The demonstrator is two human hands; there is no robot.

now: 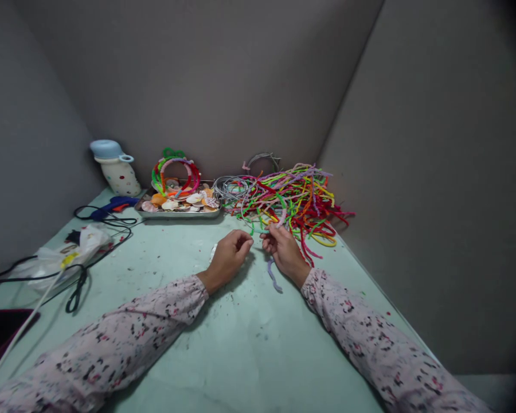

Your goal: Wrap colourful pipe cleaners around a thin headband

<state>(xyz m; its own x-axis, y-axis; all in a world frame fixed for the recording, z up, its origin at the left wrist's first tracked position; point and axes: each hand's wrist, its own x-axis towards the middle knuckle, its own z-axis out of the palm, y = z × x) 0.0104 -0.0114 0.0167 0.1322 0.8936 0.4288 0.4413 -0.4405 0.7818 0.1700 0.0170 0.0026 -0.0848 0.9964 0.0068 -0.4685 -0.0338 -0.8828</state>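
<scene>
My right hand (286, 250) is closed on a wire ring partly wrapped in pipe cleaner, with pink (281, 217) and mint (262, 230) stretches showing beside the fingers. Below that hand a lilac pipe cleaner (275, 278) hangs or lies; whether it joins the ring is unclear. My left hand (232, 252) is pinched, thumb against forefinger, close to a green tip at the ring's left side. Whatever sits between those fingers is too small to make out. Behind the left wrist a small white item (213, 251) is mostly hidden.
A heap of coloured pipe cleaners (301, 192) lies at the back right, beside coiled grey wire (234, 188). Wrapped rings (159, 172) stand on a metal tray (180, 214) of shells. Leftward are a bottle (119, 175), a blue tool (107, 207), black cable (82, 281) and a plastic bag (90, 241).
</scene>
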